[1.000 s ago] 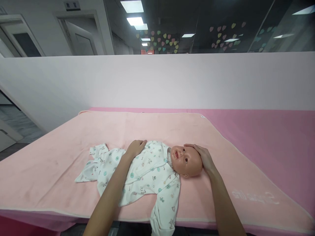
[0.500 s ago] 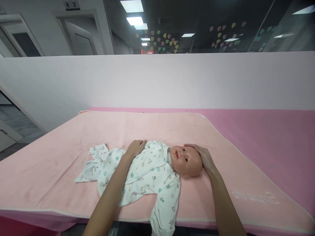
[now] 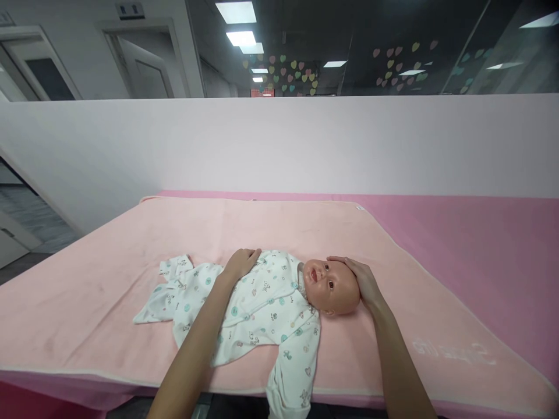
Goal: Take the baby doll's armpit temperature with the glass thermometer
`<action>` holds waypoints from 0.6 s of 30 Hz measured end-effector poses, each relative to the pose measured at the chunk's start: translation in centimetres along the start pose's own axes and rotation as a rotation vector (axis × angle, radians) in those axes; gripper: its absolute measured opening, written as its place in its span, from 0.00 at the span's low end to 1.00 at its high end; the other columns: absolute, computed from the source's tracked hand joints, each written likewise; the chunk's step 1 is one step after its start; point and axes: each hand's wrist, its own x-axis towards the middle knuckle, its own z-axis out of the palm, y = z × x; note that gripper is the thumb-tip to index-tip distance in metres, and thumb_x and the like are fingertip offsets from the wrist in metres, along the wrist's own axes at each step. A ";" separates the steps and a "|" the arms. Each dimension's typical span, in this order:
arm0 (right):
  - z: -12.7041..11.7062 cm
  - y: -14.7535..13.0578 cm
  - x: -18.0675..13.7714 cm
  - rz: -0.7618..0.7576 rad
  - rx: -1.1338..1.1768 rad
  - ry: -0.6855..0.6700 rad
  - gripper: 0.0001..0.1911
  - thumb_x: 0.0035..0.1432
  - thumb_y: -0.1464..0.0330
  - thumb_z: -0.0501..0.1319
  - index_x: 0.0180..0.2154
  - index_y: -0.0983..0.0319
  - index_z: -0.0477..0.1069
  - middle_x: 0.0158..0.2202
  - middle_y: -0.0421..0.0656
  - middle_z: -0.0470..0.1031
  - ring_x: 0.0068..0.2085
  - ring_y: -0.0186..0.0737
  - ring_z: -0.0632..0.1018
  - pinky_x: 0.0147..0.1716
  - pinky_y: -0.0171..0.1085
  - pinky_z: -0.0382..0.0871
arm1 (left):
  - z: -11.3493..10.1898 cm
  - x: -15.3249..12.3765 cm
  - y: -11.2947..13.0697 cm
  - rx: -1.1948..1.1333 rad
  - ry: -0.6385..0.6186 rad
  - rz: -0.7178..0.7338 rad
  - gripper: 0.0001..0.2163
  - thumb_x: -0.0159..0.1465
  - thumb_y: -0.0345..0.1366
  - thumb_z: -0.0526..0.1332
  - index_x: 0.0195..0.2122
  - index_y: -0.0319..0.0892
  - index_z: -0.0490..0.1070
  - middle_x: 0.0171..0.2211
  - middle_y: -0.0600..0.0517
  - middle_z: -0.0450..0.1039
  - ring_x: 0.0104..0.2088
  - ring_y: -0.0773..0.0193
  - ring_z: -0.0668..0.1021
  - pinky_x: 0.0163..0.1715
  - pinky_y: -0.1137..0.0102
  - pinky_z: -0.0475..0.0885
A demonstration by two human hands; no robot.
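Note:
A baby doll [image 3: 334, 285] lies on its back, its head to the right. It wears a white romper [image 3: 262, 314] printed with small figures and teal dots. One sleeve hangs over the near edge of the bed, and the legs stretch out to the left. My left hand [image 3: 242, 263] rests flat on the far side of the doll's body, fingers extended. Against the crown of the doll's head lies my right hand [image 3: 363, 278], open and curved, with its fingers along the far side. Both palms are hidden.
Under the doll spreads a peach blanket [image 3: 131, 244] over a pink sheet [image 3: 480, 250]. A low white wall [image 3: 279, 145] borders the far side. Behind it are dark glass with heart stickers [image 3: 292, 73] and a door [image 3: 146, 70] at the left.

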 end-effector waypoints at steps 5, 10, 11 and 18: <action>0.0 0.1 0.0 0.001 0.009 -0.004 0.20 0.49 0.53 0.58 0.34 0.60 0.77 0.41 0.44 0.76 0.47 0.49 0.72 0.47 0.41 0.64 | 0.1 0.0 -0.1 0.003 0.005 0.006 0.27 0.61 0.52 0.40 0.25 0.40 0.71 0.27 0.46 0.75 0.31 0.56 0.74 0.32 0.69 0.63; 0.0 0.1 0.0 -0.003 0.007 -0.009 0.18 0.50 0.55 0.57 0.34 0.60 0.77 0.42 0.43 0.76 0.47 0.48 0.72 0.48 0.40 0.63 | 0.1 0.1 -0.2 0.004 0.005 0.013 0.26 0.61 0.51 0.40 0.25 0.40 0.71 0.27 0.45 0.75 0.31 0.56 0.74 0.31 0.69 0.62; 0.0 0.1 0.0 -0.005 0.004 -0.011 0.18 0.50 0.55 0.57 0.34 0.60 0.77 0.42 0.43 0.76 0.47 0.48 0.72 0.48 0.40 0.63 | 0.2 0.1 -0.2 0.004 0.005 0.014 0.26 0.61 0.51 0.40 0.25 0.40 0.71 0.28 0.45 0.75 0.31 0.56 0.74 0.31 0.69 0.62; -0.1 0.2 0.0 0.015 0.021 -0.007 0.19 0.50 0.54 0.58 0.35 0.60 0.77 0.43 0.44 0.76 0.48 0.49 0.72 0.48 0.41 0.63 | 0.2 0.2 -0.4 0.009 0.002 0.018 0.26 0.62 0.51 0.40 0.25 0.40 0.71 0.27 0.45 0.75 0.30 0.57 0.74 0.31 0.69 0.62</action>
